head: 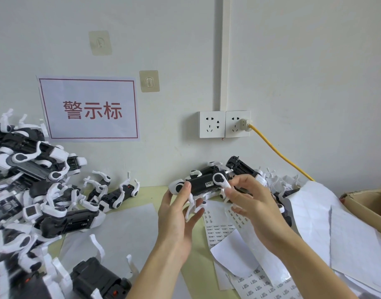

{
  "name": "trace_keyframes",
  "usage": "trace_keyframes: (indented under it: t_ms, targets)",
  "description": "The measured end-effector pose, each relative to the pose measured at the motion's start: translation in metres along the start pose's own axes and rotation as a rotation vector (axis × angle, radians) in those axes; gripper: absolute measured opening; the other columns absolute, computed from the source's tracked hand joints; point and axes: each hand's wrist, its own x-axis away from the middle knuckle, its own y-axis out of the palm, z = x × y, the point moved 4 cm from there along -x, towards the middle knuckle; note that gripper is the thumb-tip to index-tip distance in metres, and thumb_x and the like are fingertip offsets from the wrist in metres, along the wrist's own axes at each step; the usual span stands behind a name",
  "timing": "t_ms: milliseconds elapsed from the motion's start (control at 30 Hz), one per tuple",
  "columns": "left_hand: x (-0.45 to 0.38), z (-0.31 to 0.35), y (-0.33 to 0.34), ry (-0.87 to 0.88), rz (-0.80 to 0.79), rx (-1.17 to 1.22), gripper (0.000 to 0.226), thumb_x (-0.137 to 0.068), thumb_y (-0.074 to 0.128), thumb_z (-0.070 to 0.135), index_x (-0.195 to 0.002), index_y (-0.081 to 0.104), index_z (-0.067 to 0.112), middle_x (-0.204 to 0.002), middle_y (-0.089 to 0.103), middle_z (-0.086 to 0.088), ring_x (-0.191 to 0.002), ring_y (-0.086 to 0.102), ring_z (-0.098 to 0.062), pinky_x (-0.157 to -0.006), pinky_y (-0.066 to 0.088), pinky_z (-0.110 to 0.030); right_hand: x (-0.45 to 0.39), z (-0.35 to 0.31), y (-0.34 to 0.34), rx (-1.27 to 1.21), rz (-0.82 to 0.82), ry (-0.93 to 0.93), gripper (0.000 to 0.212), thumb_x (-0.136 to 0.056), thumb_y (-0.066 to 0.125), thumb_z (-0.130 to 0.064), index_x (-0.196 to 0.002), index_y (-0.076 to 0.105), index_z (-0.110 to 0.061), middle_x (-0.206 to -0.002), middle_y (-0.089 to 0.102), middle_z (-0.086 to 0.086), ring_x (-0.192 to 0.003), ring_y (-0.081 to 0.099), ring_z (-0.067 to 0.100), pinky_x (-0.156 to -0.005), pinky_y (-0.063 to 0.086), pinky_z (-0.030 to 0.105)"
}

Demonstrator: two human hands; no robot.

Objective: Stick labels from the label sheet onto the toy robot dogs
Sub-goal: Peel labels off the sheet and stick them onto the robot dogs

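Left hand (177, 214) and right hand (253, 199) bare; no gloves, rings, watch; forearms uncovered, no sleeves in view.

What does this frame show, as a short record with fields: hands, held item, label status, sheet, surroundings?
left hand: grips held dog's end
right hand: pinches its white leg
held dog: black and white, above the table
label: small white one already on its black side
label sheet: flat below the hands, partly peeled
pile: more dogs heaped at left
box: cardboard, far right
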Motion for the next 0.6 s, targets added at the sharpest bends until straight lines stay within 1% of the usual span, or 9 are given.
trace_keyframes:
  t_ms: [67,133,167,200,267,400,500,567,600]
  targets:
    - [0.0,-0.001,0.002,0.003,-0.003,-0.03,0.049,-0.071,0.079,0.04,-0.109,0.06,0.014,-0.109,0.07,-0.012,-0.091,0.072,-0.026,-0.071,0.053,-0.032,-0.001,0.001,-0.005,0.0,0.001,0.003,0.032,-0.077,0.068,-0.05,-0.106,0.061,-0.041,-0.116,0.066,-0.008,-0.095,0.067,0.004,-0.093,0.052,0.044]
    - [0.001,-0.003,0.004,0.026,0.015,-0.076,0.062,-0.073,0.079,0.039,-0.125,0.055,0.013,-0.109,0.074,-0.01,-0.087,0.074,-0.023,-0.071,0.051,-0.032,0.0,-0.001,-0.007,0.0,-0.098,0.006,0.042,-0.08,0.061,-0.056,-0.121,0.055,-0.055,-0.124,0.064,-0.013,-0.105,0.065,0.004,-0.093,0.054,0.044]
    - [0.001,-0.003,0.005,0.046,0.022,-0.115,0.068,-0.069,0.08,0.041,-0.126,0.053,0.016,-0.102,0.076,-0.006,-0.084,0.075,-0.022,-0.07,0.05,-0.033,0.001,-0.001,-0.007,0.01,-0.15,0.018,0.044,-0.081,0.06,-0.055,-0.125,0.055,-0.056,-0.123,0.065,-0.012,-0.106,0.067,0.008,-0.091,0.056,0.042]
    - [0.002,-0.003,0.005,0.067,0.025,-0.161,0.07,-0.063,0.08,0.045,-0.122,0.052,0.02,-0.094,0.077,-0.003,-0.083,0.075,-0.021,-0.07,0.049,-0.033,0.001,-0.002,-0.008,0.03,-0.181,0.032,0.042,-0.082,0.06,-0.053,-0.125,0.057,-0.054,-0.12,0.066,-0.01,-0.103,0.069,0.013,-0.088,0.058,0.041]
    - [0.005,-0.005,0.008,0.093,0.018,-0.265,0.071,-0.056,0.077,0.054,-0.115,0.05,0.024,-0.087,0.078,-0.001,-0.083,0.076,-0.022,-0.069,0.049,-0.032,0.002,-0.003,-0.014,0.078,-0.184,0.048,0.035,-0.084,0.061,-0.049,-0.118,0.064,-0.048,-0.111,0.068,-0.003,-0.092,0.072,0.02,-0.083,0.058,0.039]
    - [0.008,-0.009,0.009,0.158,-0.004,-0.489,0.064,-0.065,0.065,0.065,-0.111,0.047,0.024,-0.086,0.078,0.005,-0.078,0.077,-0.021,-0.067,0.051,-0.034,0.008,-0.006,-0.024,0.06,-0.249,0.103,0.026,-0.087,0.061,-0.041,-0.111,0.07,-0.038,-0.097,0.068,0.013,-0.083,0.072,0.033,-0.077,0.055,0.04]
    - [0.013,-0.015,0.011,0.182,-0.05,-0.571,0.057,-0.078,0.055,0.066,-0.112,0.053,0.021,-0.092,0.078,0.002,-0.083,0.077,-0.023,-0.073,0.054,-0.042,0.01,-0.008,-0.038,0.014,-0.166,0.103,0.027,-0.086,0.062,-0.037,-0.108,0.073,-0.026,-0.098,0.065,0.022,-0.076,0.069,0.026,-0.069,0.057,0.035]
    - [0.015,-0.017,0.015,0.175,-0.096,-0.595,0.048,-0.088,0.045,0.061,-0.112,0.058,0.022,-0.1,0.077,-0.004,-0.091,0.075,-0.027,-0.079,0.053,-0.049,0.01,-0.006,-0.049,-0.069,-0.102,0.12,0.031,-0.085,0.061,-0.036,-0.104,0.073,-0.015,-0.089,0.063,0.019,-0.068,0.066,0.022,-0.06,0.055,0.032]
    - [0.015,-0.018,0.017,0.168,-0.106,-0.603,0.042,-0.093,0.041,0.056,-0.111,0.059,0.022,-0.103,0.076,-0.006,-0.094,0.072,-0.029,-0.079,0.051,-0.049,0.01,-0.006,-0.056,-0.107,-0.058,0.133,0.031,-0.084,0.06,-0.037,-0.099,0.072,-0.012,-0.084,0.061,0.017,-0.063,0.064,0.023,-0.055,0.053,0.03]
